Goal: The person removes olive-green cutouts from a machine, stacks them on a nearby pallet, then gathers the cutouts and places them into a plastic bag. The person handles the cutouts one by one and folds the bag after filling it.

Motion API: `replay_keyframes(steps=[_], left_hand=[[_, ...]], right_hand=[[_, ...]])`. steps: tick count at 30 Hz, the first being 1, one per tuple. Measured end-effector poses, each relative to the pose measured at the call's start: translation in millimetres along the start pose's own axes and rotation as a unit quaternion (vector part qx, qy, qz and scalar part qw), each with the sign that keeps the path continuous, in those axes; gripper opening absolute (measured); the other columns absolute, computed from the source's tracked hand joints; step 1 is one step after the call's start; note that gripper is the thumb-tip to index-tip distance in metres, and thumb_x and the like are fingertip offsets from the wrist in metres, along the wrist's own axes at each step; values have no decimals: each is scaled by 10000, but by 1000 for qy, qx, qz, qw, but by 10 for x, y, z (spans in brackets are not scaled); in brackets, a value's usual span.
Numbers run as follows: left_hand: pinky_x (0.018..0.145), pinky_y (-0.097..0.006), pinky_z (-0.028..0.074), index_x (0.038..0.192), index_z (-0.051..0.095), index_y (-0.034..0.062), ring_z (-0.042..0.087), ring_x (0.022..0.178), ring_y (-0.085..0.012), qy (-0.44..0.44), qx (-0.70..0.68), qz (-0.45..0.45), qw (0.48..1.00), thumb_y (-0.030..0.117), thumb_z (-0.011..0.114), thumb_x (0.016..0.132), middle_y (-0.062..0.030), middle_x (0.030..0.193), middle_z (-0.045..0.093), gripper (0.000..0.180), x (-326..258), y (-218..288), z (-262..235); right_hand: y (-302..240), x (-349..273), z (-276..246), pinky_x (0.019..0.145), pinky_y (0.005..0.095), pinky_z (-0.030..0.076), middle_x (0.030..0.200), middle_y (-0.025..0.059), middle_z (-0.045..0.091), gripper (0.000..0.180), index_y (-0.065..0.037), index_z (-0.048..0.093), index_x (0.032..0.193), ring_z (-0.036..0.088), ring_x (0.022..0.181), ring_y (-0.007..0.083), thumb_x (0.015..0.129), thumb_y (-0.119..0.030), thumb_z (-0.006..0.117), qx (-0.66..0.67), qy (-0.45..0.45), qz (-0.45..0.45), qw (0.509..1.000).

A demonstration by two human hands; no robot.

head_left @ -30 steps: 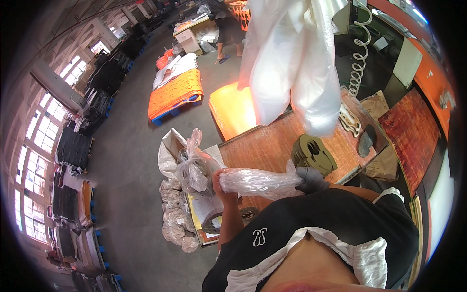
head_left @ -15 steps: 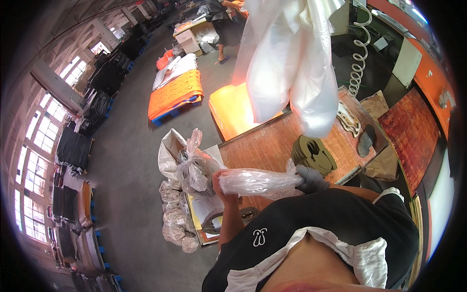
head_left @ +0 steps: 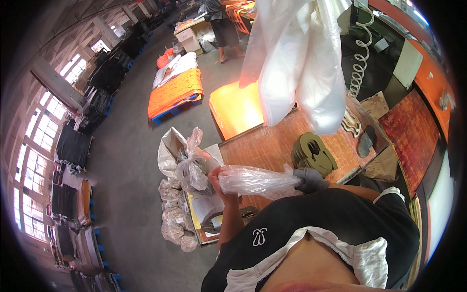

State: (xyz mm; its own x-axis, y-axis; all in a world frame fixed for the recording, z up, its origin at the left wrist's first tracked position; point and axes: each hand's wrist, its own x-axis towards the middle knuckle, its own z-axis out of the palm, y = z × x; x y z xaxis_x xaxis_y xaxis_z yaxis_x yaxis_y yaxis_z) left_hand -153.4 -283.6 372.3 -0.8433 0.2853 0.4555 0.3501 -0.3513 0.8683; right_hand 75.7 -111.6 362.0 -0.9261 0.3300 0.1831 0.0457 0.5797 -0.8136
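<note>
A clear, crinkled plastic bag [head_left: 258, 181] is stretched sideways in front of my chest, above the near edge of a worn wooden table [head_left: 258, 138]. My bare left hand [head_left: 215, 181] grips its left end. At the bag's other end, my right hand [head_left: 312, 180], in a grey glove, is closed on the gathered plastic. Just beyond the right hand lies a stack of olive-green cut-out pieces [head_left: 314, 153]. Large translucent plastic bags [head_left: 306, 73] hang over the far side of the table and hide part of it.
Filled, tied clear bags [head_left: 192, 170] crowd the table's left end, beside papers [head_left: 204, 209]. Looped cutting dies [head_left: 351, 122] and a dark sole-shaped piece [head_left: 366, 141] lie at the right. Orange sheets [head_left: 177, 92] sit on a blue pallet. Farther back, a person [head_left: 219, 24] stands by another table.
The hanging bags have swung slightly to the right. My left hand has shifted a little left and up with its end of the bag. The distant person's posture has changed.
</note>
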Motion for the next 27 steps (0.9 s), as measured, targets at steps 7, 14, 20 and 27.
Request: replay_keyframes(steps=[7, 14, 20, 27], left_hand=[[795, -285, 416, 1067, 455, 5, 499, 856, -150, -15, 42, 18, 999, 124, 610, 794, -64, 951, 483, 335, 25, -1, -10], [801, -275, 403, 1044, 487, -1, 493, 864, -151, -16, 53, 3, 998, 100, 615, 772, -60, 945, 485, 317, 46, -123, -87], [806, -276, 398, 1033, 495, 1, 492, 865, -157, -17, 77, -2, 997, 88, 613, 761, -62, 947, 487, 309, 55, -89, -81], [789, -261, 400, 1027, 497, 4, 489, 842, -141, -23, 111, -2, 994, 70, 594, 767, -50, 909, 497, 286, 65, 11, -35]], right_hand=[[-27, 29, -24, 648, 379, 450, 748, 109, 574, 210, -92, 570, 831, 578, 734, 303, 656, -143, 676, -24, 1, -15, 1000], [9, 37, -16, 638, 367, 442, 745, 112, 574, 195, -81, 597, 829, 572, 717, 295, 659, -132, 677, 15, 9, -40, 999], [35, 35, -6, 628, 366, 440, 718, 107, 571, 180, -75, 610, 822, 571, 706, 286, 668, -138, 679, 8, -1, -29, 1000], [73, 22, 9, 626, 362, 443, 724, 100, 577, 198, -84, 631, 836, 571, 700, 276, 668, -169, 694, -4, 0, -18, 1000]])
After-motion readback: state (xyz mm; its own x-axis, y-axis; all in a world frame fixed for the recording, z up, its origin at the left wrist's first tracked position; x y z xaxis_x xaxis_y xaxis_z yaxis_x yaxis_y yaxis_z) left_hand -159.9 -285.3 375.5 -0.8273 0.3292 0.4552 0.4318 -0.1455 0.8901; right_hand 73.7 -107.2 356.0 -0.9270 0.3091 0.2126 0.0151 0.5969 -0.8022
